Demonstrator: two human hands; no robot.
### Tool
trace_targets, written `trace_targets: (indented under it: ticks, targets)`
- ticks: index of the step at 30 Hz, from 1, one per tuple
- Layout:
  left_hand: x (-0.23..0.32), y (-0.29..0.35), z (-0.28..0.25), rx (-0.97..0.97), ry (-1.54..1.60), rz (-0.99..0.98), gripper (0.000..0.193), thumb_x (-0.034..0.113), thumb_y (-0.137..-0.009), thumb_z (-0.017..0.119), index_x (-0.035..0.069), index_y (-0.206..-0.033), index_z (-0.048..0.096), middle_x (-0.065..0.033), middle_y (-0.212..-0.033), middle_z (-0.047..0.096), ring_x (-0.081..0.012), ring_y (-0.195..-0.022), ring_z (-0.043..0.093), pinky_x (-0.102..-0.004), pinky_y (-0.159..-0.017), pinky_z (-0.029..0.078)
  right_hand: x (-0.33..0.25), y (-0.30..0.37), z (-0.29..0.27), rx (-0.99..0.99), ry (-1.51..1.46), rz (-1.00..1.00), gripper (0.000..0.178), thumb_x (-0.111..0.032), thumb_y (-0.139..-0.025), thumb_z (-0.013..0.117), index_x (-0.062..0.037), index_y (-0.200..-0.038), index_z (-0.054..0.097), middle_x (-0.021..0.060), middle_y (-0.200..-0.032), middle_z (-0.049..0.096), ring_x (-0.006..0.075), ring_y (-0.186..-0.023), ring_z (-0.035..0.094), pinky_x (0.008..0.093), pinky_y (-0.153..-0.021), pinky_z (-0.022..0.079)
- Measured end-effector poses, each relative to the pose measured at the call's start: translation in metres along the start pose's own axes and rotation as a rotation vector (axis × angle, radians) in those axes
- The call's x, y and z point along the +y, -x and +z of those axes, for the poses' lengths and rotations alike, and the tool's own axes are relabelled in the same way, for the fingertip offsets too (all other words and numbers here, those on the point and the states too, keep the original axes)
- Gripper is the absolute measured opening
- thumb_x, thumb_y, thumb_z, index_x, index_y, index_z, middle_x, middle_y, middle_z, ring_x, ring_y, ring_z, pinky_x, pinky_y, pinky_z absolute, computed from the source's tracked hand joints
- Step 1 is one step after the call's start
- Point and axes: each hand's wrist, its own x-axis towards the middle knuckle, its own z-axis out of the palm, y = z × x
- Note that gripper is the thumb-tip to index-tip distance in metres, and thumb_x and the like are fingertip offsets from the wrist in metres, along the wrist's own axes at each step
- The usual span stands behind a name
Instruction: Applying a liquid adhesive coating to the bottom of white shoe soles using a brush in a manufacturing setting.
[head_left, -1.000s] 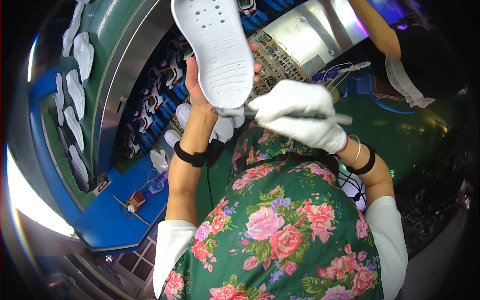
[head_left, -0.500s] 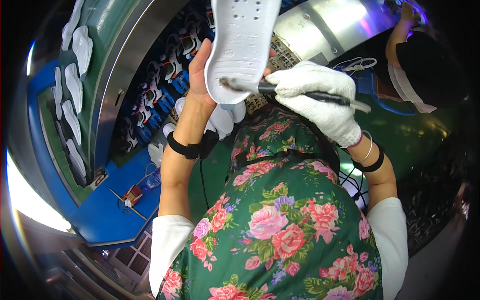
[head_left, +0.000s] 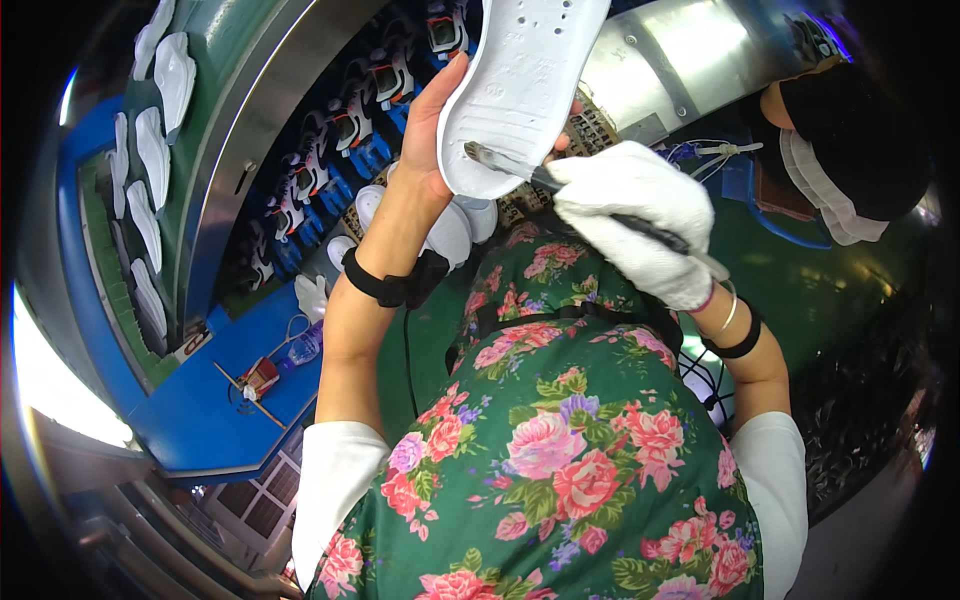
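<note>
A white shoe sole (head_left: 510,105) is held up in front of me, its inner face with small holes and ridges toward me. My bare left hand (head_left: 425,130) grips it along its left edge, with fingertips showing at its right edge. My right hand (head_left: 640,220), in a white knitted glove, is closed around the dark handle of a brush (head_left: 495,160). The brush's bristles lie against the rounded lower end of the sole. More white soles (head_left: 450,238) are partly hidden behind my left forearm.
Several white soles (head_left: 153,160) lie on a green surface at the left. Shoes (head_left: 350,125) stand in rows behind a metal rail (head_left: 225,165). A blue table (head_left: 195,425) carries a plastic bottle (head_left: 304,347). Another person (head_left: 850,140) is at the upper right.
The sole and my left hand have moved right and slightly up, and the sole leans more to the right. The brush still touches its lower end. The other person's raised arm has dropped.
</note>
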Motion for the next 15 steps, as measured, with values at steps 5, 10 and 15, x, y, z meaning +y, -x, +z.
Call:
trace_targets:
  ticks: [5, 10, 15]
  targets:
    - [0.003, -0.005, -0.017, -0.114, -0.111, -0.013, 0.079, 0.06, -0.097, 0.041, 0.005, -0.153, 0.034, -0.0334, -0.141, 0.047, -0.049, -0.117, 0.059, -0.0575, -0.092, 0.055, 0.002, 0.013, 0.011, -0.114, -0.48, 0.319, 0.013, 0.005, -0.074, 0.075, 0.0006, -0.086, 0.074, 0.0153, -0.097, 0.075, 0.0217, -0.084, 0.071, 0.0327, -0.078, 0.055]
    - [-0.001, -0.006, -0.012, -0.049, -0.087, 0.022, 0.077, 0.059, -0.098, 0.042, 0.006, -0.153, 0.034, -0.0344, -0.14, 0.047, -0.0489, -0.113, 0.061, -0.0568, -0.09, 0.056, 0.011, 0.006, 0.002, 0.078, -0.368, 0.47, 0.015, 0.003, -0.085, 0.071, 0.0039, -0.1, 0.074, 0.0137, -0.101, 0.075, 0.0151, -0.093, 0.071, 0.0287, -0.085, 0.057]
    - [-0.005, -0.008, -0.02, -0.028, -0.055, 0.01, 0.075, 0.057, -0.099, 0.042, 0.006, -0.153, 0.034, -0.0341, -0.139, 0.048, -0.0487, -0.114, 0.061, -0.0543, -0.092, 0.056, 0.02, 0.015, -0.011, 0.086, -1.177, 0.719, 0.02, 0.004, -0.082, 0.07, 0.0045, -0.101, 0.073, 0.0179, -0.099, 0.075, 0.0141, -0.081, 0.07, 0.0248, -0.072, 0.056]
